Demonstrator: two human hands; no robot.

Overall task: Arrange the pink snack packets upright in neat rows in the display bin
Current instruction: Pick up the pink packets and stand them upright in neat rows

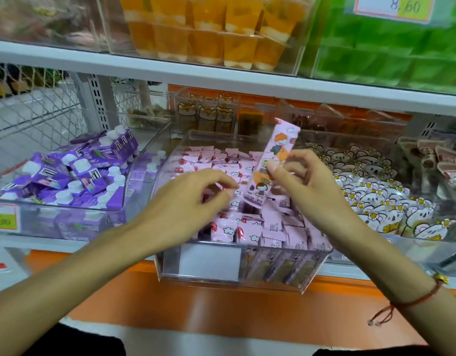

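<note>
Head view, right grip (302,176) pinching pink packet (270,163) (tilted), above display bin (322,249)

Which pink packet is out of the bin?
The long pink packet, pinched in the right hand above the display bin; all others sit inside it.

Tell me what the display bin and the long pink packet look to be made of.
Display bin: clear rigid plastic, probably acrylic; the packets show through its glossy walls. Long pink packet, pinched in the right hand: thin printed plastic film, by its look, with a faint sheen and crimped ends.
</note>
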